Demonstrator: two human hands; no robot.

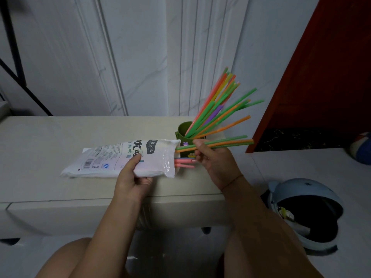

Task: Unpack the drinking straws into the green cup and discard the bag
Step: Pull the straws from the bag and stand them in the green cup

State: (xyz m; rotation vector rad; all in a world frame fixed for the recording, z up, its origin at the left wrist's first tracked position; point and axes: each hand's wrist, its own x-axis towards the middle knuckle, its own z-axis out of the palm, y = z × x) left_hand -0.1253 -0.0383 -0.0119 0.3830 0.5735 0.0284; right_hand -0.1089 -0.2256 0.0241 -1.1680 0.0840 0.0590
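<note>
A white plastic straw bag [112, 159] lies sideways over the cream cabinet top [60, 133], its open mouth facing right. My left hand [132, 175] grips the bag near that mouth. Pink straws [183, 163] stick out of the opening. My right hand [212, 159] pinches a green and an orange straw [226, 142], mostly drawn out to the right. Behind them stands the green cup [183, 128], holding several colourful straws [218, 105] that fan up to the right.
A light blue bin [307, 209] with a dark liner stands on the floor at the lower right. A dark red panel [321, 77] rises at the right. A white marble wall backs the cabinet. My knees show at the bottom.
</note>
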